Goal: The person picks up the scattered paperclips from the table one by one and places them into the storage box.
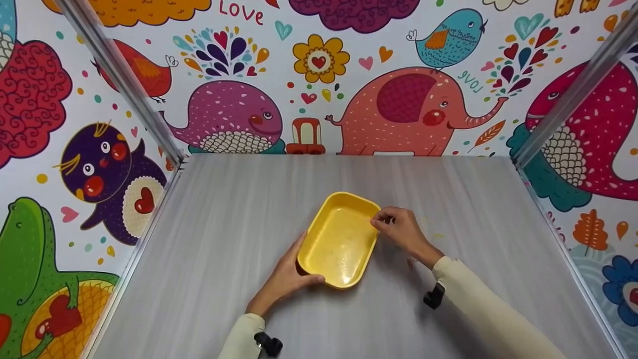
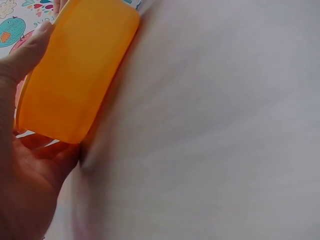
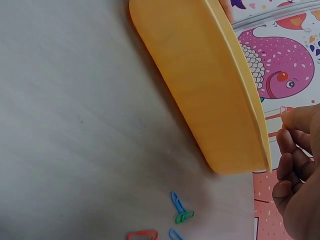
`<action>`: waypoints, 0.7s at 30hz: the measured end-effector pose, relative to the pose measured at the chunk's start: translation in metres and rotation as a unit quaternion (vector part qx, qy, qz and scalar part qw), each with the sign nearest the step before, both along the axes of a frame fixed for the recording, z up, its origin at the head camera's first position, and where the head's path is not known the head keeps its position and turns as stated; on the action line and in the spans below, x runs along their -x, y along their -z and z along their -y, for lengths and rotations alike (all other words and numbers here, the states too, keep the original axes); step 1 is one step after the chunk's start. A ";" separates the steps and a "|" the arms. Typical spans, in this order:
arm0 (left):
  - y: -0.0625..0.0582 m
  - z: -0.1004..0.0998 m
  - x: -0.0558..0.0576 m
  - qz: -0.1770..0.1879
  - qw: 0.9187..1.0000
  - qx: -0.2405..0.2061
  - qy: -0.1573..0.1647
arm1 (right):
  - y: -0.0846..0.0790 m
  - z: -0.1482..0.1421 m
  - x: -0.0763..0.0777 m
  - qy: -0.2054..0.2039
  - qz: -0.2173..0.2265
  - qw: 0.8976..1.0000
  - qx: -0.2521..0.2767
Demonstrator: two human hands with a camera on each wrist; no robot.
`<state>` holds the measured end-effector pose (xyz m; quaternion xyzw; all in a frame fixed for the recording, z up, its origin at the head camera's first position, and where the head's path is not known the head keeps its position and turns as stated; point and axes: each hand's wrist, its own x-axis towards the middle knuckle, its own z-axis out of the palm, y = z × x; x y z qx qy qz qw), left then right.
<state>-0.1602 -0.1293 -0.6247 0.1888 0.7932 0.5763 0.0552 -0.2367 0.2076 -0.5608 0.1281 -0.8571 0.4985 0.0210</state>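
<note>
Yellow tray [image 1: 344, 224], one: sitting at mid-frame in the head view; left hand [image 1: 286, 276] is gripping its lower-left side. Right hand [image 1: 401, 230] is hovering by the right rim, thumb and finger pinching together; cannot tell what, if anything, they are holding. Blue paper clips [image 3: 177, 202], green paper clip [image 3: 184, 216], red paper clip [image 3: 142, 234]: lying on tabletop [image 1: 229, 224], bottom centre, right-wrist view. Progress: apparently early; clips are lying outside, none showing distinctly inside.

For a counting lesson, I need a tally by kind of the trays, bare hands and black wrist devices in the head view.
Yellow tray: 1
Left hand and right hand: 2
Black wrist devices: 2
Total: 5
</note>
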 end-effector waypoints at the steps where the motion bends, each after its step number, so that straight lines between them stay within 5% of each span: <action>1: 0.000 0.000 0.000 0.000 1.000 0.002 -0.001 | 0.000 0.002 0.002 -0.003 0.001 1.000 -0.002; 21: -0.003 0.002 0.000 0.007 1.000 0.017 -0.007 | -0.003 0.027 0.027 -0.030 -0.007 0.999 -0.037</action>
